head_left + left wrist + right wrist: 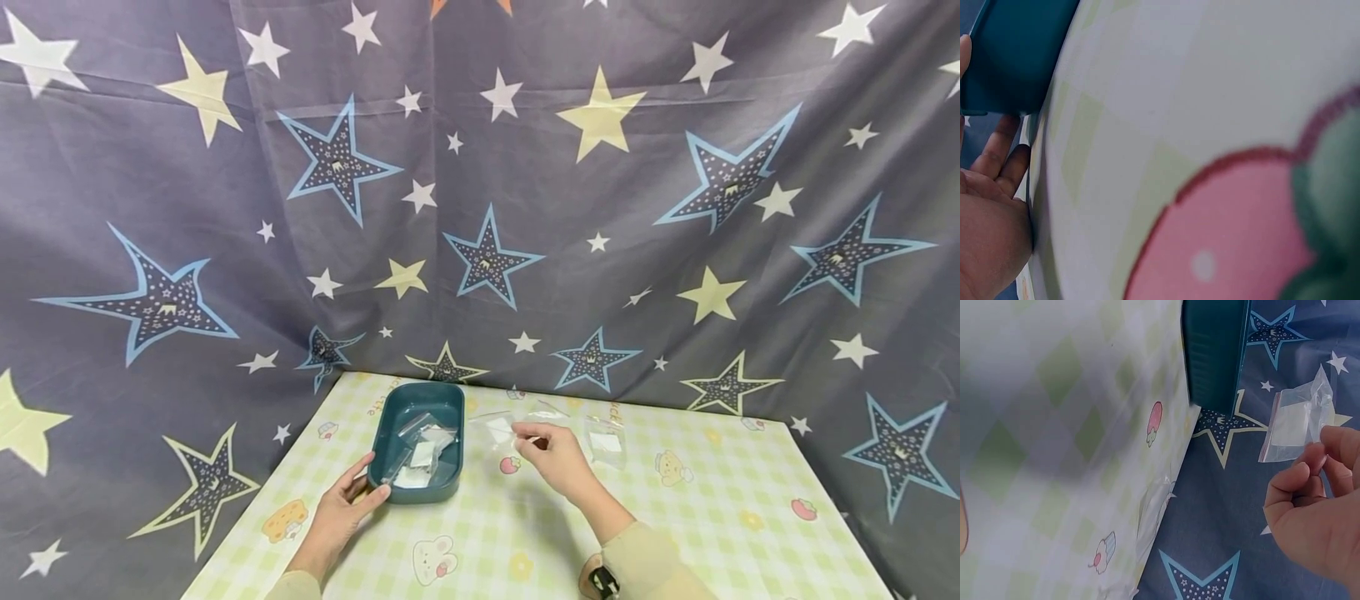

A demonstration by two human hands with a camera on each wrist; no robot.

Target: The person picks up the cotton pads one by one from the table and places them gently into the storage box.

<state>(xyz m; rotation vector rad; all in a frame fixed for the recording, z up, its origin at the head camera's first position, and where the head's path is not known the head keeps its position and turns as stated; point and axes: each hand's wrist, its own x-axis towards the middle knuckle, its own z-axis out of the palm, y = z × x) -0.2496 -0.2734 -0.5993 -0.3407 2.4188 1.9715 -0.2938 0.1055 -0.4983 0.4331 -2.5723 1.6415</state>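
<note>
A teal plastic container (417,495) stands on the table, with several clear zip bags (423,454) holding white contents inside it. My left hand (336,515) grips its near left corner, thumb at the rim and fingers along the side. To the right of the container, my right hand (557,463) pinches one small zip bag (1290,425) between thumb and fingertips. A flat white piece shows through this bag, which is held up off the table in the right wrist view.
Another zip bag (606,443) with a white piece lies right of my right hand. Behind the hand lies a further clear bag (547,410). A green checked cloth (675,533) covers the table, and a star-patterned curtain (525,183) hangs behind it.
</note>
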